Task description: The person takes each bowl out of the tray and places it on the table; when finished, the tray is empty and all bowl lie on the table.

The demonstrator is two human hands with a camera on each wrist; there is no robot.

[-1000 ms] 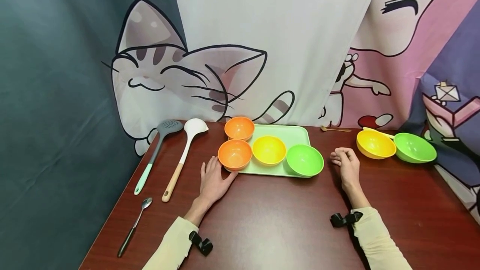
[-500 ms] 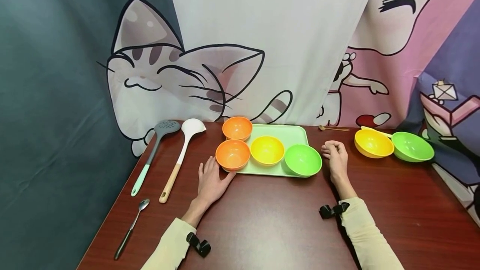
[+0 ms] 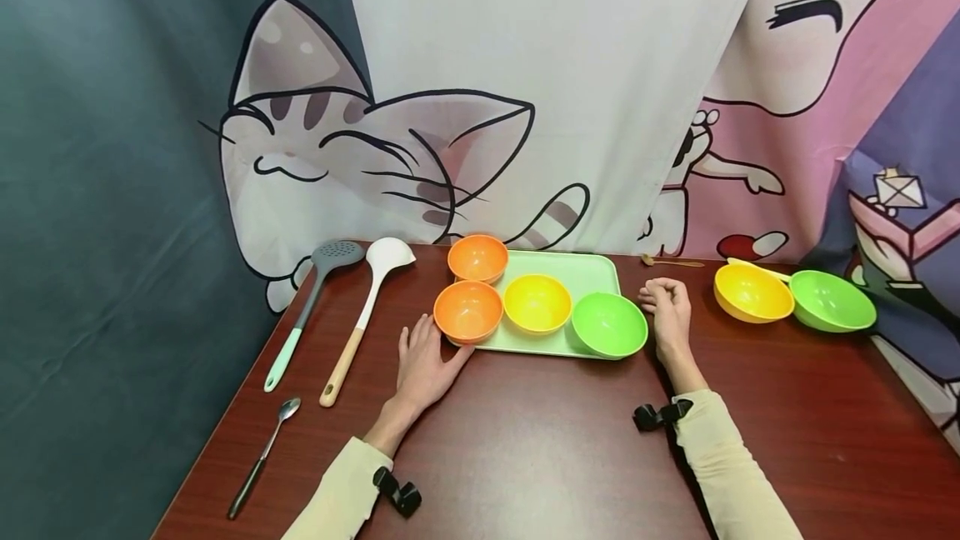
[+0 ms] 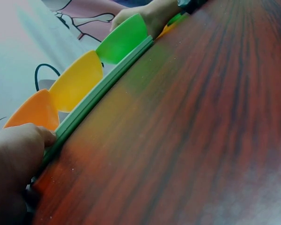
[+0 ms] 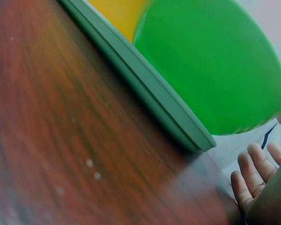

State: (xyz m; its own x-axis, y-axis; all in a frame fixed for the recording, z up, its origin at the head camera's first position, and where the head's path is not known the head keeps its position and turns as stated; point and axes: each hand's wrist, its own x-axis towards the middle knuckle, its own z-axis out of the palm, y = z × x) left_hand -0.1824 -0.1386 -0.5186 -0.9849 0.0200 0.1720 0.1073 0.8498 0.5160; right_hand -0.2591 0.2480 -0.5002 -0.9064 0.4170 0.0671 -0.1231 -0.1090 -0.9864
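Note:
A pale green tray (image 3: 590, 267) bears two orange bowls (image 3: 468, 312), a yellow bowl (image 3: 537, 304) and a green bowl (image 3: 609, 325). My left hand (image 3: 425, 363) rests at the tray's front left corner, thumb and fingers spread; in the left wrist view its thumb (image 4: 46, 136) lies at the tray's edge beside the front orange bowl. Just right of the green bowl, my right hand (image 3: 670, 319) stands on its side with loosely bent fingers. The right wrist view has those fingers (image 5: 254, 165) past the tray's corner, near the green bowl, holding nothing.
At left lie a grey slotted turner (image 3: 318, 290), a white ladle (image 3: 375, 290) and a small spoon (image 3: 270, 448). A small golden spoon (image 3: 671, 261) lies at the back. Another yellow bowl (image 3: 753, 294) and green bowl (image 3: 832, 301) stand at right. A printed curtain (image 3: 600, 65) hangs behind.
My right hand has moved left, from near the far yellow bowl to close beside the green bowl on the tray. My left hand stays at the tray corner.

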